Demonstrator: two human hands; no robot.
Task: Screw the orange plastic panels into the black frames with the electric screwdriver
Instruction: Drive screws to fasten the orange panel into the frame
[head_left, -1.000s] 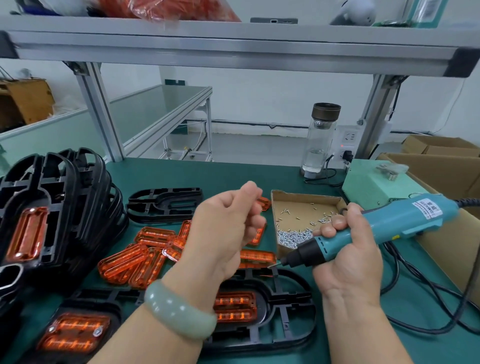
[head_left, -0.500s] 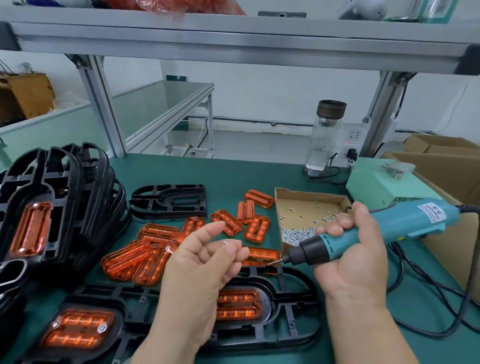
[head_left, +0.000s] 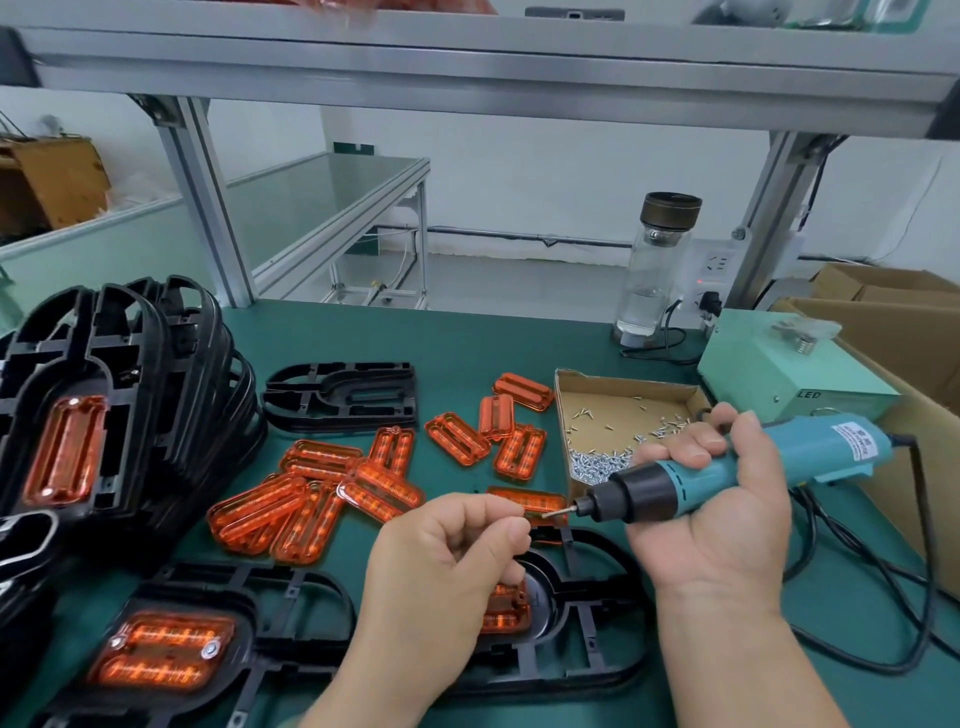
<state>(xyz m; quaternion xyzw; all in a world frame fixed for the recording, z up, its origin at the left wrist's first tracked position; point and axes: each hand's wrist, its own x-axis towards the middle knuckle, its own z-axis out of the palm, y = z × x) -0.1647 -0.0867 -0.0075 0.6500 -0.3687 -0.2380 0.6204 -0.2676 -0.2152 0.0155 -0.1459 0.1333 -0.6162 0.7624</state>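
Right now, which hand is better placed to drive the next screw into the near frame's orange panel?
Right: the right hand grips the electric screwdriver, bit near the black frame. The left hand only pinches a screw at the bit's tip.

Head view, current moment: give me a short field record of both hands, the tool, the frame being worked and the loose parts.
left hand: pinches a small screw at the bit tip
right hand: grips the electric screwdriver
near frame: lies flat, orange panel seated in it, partly hidden by the left hand
loose panels: piled on the green table
screw box: open, beside the right hand
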